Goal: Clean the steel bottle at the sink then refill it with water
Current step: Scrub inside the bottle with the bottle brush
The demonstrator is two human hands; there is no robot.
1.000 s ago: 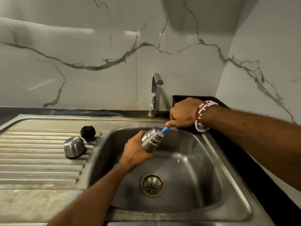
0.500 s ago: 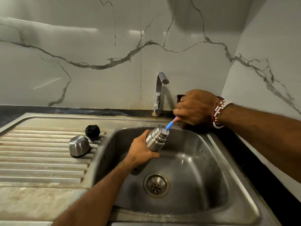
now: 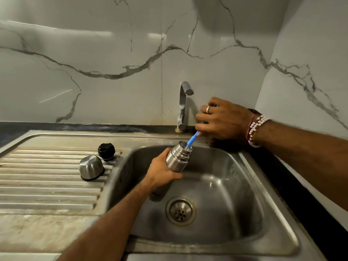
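Head view, downward onto sink (image 3: 278,185)

The light is soft, warm and rather dim, coming from above and behind me. It leaves pale streaks of glare on the glossy marble wall (image 3: 84,59), where a broad grey shadow sits at top middle. The tap (image 3: 183,102) throws a faint shadow to its right. Dull highlights glint in the sink (image 3: 231,185). My right grip (image 3: 224,119) darkens the corner beneath it. The wide lens bows the sink's rim; the lower edges look slightly soft.
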